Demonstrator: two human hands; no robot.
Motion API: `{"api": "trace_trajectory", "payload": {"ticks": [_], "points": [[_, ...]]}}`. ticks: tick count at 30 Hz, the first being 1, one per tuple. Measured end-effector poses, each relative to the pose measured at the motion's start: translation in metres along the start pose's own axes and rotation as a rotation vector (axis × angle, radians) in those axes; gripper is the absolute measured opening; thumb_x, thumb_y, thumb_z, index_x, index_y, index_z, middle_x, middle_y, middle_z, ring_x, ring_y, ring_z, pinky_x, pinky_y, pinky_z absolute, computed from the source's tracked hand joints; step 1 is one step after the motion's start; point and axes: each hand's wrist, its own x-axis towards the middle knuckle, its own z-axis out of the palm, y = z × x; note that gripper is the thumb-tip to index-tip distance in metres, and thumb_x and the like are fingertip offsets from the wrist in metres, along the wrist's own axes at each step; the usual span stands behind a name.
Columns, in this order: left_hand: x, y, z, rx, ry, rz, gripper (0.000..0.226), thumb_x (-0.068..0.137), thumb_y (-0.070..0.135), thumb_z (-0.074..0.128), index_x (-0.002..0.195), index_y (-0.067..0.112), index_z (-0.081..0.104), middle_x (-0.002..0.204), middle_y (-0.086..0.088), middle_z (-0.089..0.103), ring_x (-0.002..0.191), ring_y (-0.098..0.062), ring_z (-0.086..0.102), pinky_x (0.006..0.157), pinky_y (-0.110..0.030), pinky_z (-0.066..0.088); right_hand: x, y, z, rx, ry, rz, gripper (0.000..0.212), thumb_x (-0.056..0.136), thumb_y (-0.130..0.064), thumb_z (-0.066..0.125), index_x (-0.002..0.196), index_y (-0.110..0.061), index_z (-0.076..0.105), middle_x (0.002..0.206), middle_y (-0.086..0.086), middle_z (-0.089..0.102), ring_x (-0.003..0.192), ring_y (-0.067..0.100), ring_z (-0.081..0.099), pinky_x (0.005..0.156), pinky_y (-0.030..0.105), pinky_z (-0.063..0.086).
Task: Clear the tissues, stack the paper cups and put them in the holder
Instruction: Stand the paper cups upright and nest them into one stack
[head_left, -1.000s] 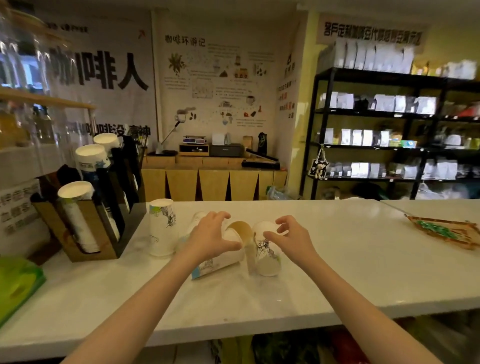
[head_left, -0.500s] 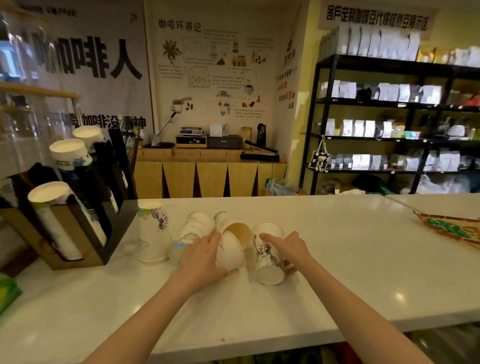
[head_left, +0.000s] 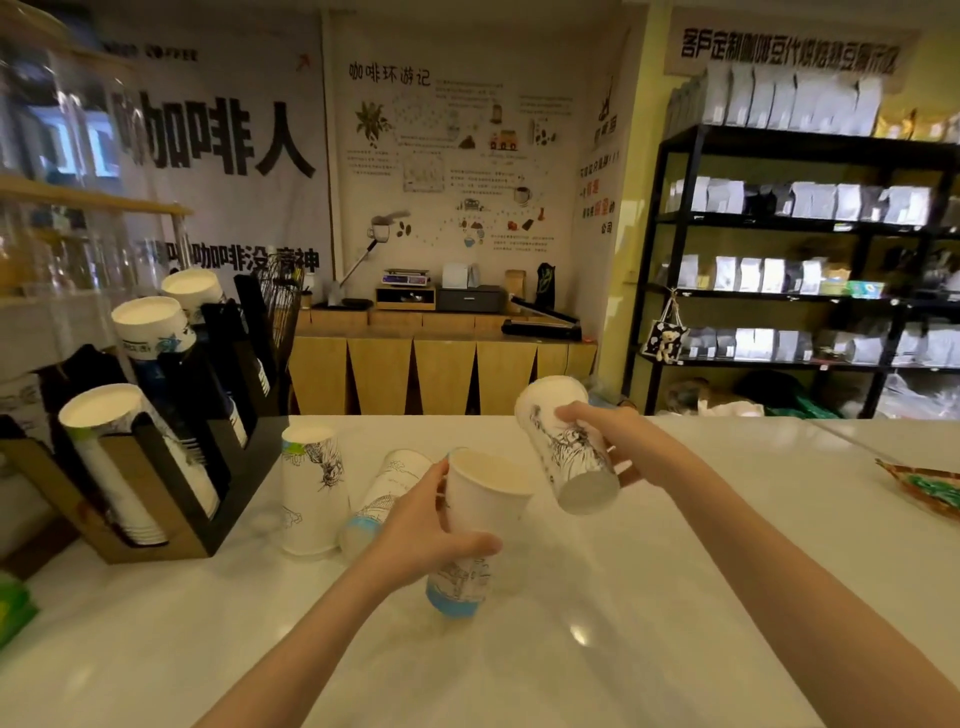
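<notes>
Lifted off the worktop (head_left: 649, 597) since a moment ago: blue-based cup (head_left: 480, 525) gripped mouth-up in left hand (head_left: 421, 535), sketch-printed cup (head_left: 566, 447) gripped in right hand (head_left: 608, 436), just up-right of it, tilted with open mouth facing down, ready for nesting.

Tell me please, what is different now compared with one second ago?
Both hands have lifted a cup off the counter. The left hand now holds the blue-bottomed cup mouth up; the right hand has raised the drawing cup, tilted. The upside-down cup, the lying cup and the holder with its stacks stayed put.
</notes>
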Motion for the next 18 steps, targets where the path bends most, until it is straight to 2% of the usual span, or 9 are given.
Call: {"api": "trace_trajectory", "payload": {"ticks": [2, 5, 7, 9, 11, 13, 16, 18], "points": [[0.0, -0.005, 0.007, -0.069, 0.023, 0.013, 0.086, 0.056, 0.027, 0.083, 0.128, 0.032, 0.036, 0.118, 0.01, 0.054, 0.111, -0.014, 0.051, 0.088, -0.036, 0.051, -0.003, -0.019, -0.004, 0.054, 0.005, -0.066, 0.065, 0.071, -0.054, 0.063, 0.118, -0.01, 0.057, 0.105, 0.01, 0.066, 0.085, 0.024, 0.064, 0.057, 0.03, 0.049], [-0.002, -0.011, 0.02, -0.17, 0.036, -0.002, 0.092, 0.049, 0.034, 0.084, 0.128, 0.031, 0.037, 0.123, 0.007, 0.055, 0.114, -0.013, 0.052, 0.091, -0.038, 0.052, -0.013, -0.039, -0.002, 0.2, 0.043, -0.19, 0.056, 0.075, -0.049, 0.062, 0.113, -0.008, 0.06, 0.104, 0.011, 0.069, 0.082, 0.022, 0.064, 0.057, 0.03, 0.049], [-0.003, -0.016, 0.028, -0.196, 0.023, -0.006, 0.093, 0.05, 0.032, 0.084, 0.129, 0.031, 0.035, 0.125, 0.007, 0.054, 0.114, -0.011, 0.052, 0.087, -0.03, 0.053, -0.018, -0.042, 0.007, 0.332, 0.086, -0.288, 0.052, 0.078, -0.044, 0.063, 0.115, -0.009, 0.056, 0.111, 0.011, 0.068, 0.084, 0.02, 0.065, 0.058, 0.032, 0.053], [-0.003, -0.018, 0.035, -0.18, 0.006, 0.007, 0.09, 0.056, 0.028, 0.084, 0.13, 0.033, 0.033, 0.126, 0.009, 0.052, 0.114, -0.01, 0.05, 0.082, -0.02, 0.049, -0.022, -0.034, 0.02, 0.405, 0.139, -0.397, 0.059, 0.077, -0.041, 0.066, 0.125, -0.011, 0.048, 0.119, 0.008, 0.063, 0.094, 0.02, 0.065, 0.065, 0.035, 0.058], [-0.003, -0.019, 0.037, -0.177, 0.009, 0.019, 0.09, 0.057, 0.026, 0.084, 0.13, 0.034, 0.032, 0.126, 0.01, 0.051, 0.115, -0.01, 0.05, 0.079, -0.018, 0.049, -0.025, -0.02, 0.032, 0.399, 0.163, -0.479, 0.072, 0.073, -0.041, 0.071, 0.132, -0.015, 0.04, 0.124, 0.005, 0.059, 0.105, 0.02, 0.062, 0.077, 0.04, 0.059], [-0.004, -0.018, 0.037, -0.185, 0.013, 0.025, 0.086, 0.058, 0.024, 0.084, 0.125, 0.037, 0.033, 0.123, 0.013, 0.052, 0.112, -0.006, 0.051, 0.077, -0.018, 0.049, -0.028, -0.004, 0.041, 0.353, 0.151, -0.522, 0.075, 0.071, -0.04, 0.073, 0.134, -0.019, 0.037, 0.126, 0.002, 0.057, 0.109, 0.019, 0.06, 0.085, 0.043, 0.056], [-0.007, -0.017, 0.036, -0.189, 0.02, 0.034, 0.08, 0.059, 0.022, 0.083, 0.119, 0.041, 0.034, 0.118, 0.019, 0.053, 0.107, 0.001, 0.051, 0.074, -0.014, 0.05, -0.035, 0.016, 0.048, 0.27, 0.076, -0.581, 0.074, 0.073, -0.029, 0.074, 0.135, -0.021, 0.035, 0.122, -0.005, 0.056, 0.107, 0.011, 0.059, 0.084, 0.032, 0.055], [-0.009, -0.019, 0.036, -0.187, 0.03, 0.035, 0.082, 0.059, 0.021, 0.083, 0.124, 0.036, 0.035, 0.119, 0.018, 0.054, 0.108, 0.0, 0.052, 0.073, -0.014, 0.051, -0.039, 0.029, 0.052, 0.212, 0.013, -0.611, 0.071, 0.071, -0.026, 0.077, 0.131, -0.025, 0.038, 0.12, -0.009, 0.056, 0.108, 0.008, 0.058, 0.084, 0.027, 0.054]]}}
